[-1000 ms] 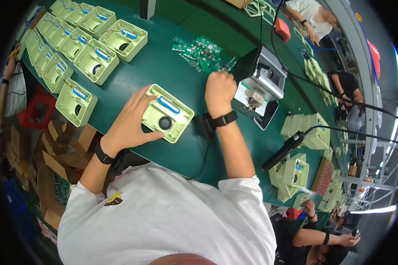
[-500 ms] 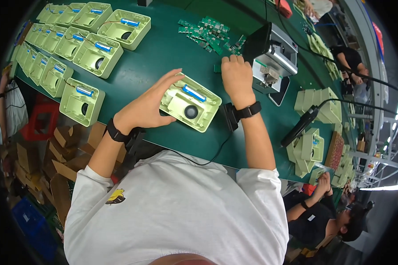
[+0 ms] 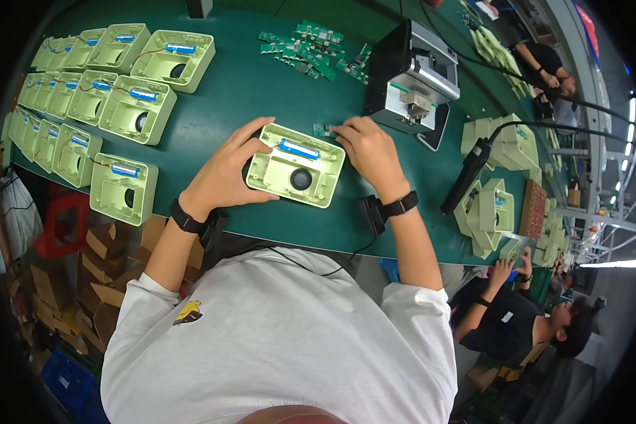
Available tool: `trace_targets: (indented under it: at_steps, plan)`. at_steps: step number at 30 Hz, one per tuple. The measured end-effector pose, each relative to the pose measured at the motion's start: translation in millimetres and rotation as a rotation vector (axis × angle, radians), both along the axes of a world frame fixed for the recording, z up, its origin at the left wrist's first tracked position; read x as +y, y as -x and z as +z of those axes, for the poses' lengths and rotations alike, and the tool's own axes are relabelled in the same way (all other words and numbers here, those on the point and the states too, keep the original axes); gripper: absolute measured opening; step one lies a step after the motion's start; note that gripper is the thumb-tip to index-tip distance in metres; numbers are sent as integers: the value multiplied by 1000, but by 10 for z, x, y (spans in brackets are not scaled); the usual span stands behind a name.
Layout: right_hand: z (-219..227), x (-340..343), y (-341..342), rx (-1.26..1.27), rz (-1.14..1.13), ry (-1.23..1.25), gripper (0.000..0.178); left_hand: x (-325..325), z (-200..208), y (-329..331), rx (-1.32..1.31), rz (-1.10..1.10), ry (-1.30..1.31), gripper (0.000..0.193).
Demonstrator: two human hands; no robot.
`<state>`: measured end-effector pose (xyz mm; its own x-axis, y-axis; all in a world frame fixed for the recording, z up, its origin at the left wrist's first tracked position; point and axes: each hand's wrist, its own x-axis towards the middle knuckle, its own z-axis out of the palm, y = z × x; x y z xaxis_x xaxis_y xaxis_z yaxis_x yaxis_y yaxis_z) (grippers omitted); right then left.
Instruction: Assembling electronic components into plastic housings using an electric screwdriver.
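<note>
A pale green plastic housing (image 3: pixel 272 176) lies open side up in front of me. Inside it are a blue cylindrical battery (image 3: pixel 299 148) and a round black speaker-like part (image 3: pixel 301 179). My left hand (image 3: pixel 219 174) grips the housing by its left end, thumb at the lower edge and fingers at the upper corner. Just beyond the housing's upper right corner, my right hand (image 3: pixel 369 153) pinches a small green circuit board (image 3: pixel 322 130) between thumb and fingertips. A loose pile of similar boards (image 3: pixel 307 48) lies farther up the bench.
Rows of similar housings (image 3: pixel 124 187) fill the left side. A black and silver machine (image 3: pixel 413 78) stands at the upper right. Beyond it are a black handheld tool (image 3: pixel 466 177) on a cable and stacked housings (image 3: pixel 491 212). A co-worker (image 3: pixel 509 318) works at the right.
My right hand has drawn back from near the machine toward the housing, bringing a circuit board. The left hand has closed onto the housing's end. The whole view has shifted slightly.
</note>
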<state>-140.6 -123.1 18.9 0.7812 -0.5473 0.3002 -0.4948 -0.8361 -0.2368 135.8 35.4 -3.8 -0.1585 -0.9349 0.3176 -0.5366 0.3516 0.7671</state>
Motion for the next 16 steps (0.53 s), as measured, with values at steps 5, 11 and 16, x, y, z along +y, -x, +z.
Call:
trace_targets:
  at_steps: [5, 11, 16]
  plan:
    - [88, 56, 225, 58, -67, 101, 9, 14, -12, 19, 100, 60, -19, 73]
    - [700, 406, -104, -23, -42, 92, 7, 11, -1, 308, 229, 58, -92, 94]
    - [306, 470, -277, 92, 55, -12, 9, 14, -11, 389, 181, 28, -143, 102]
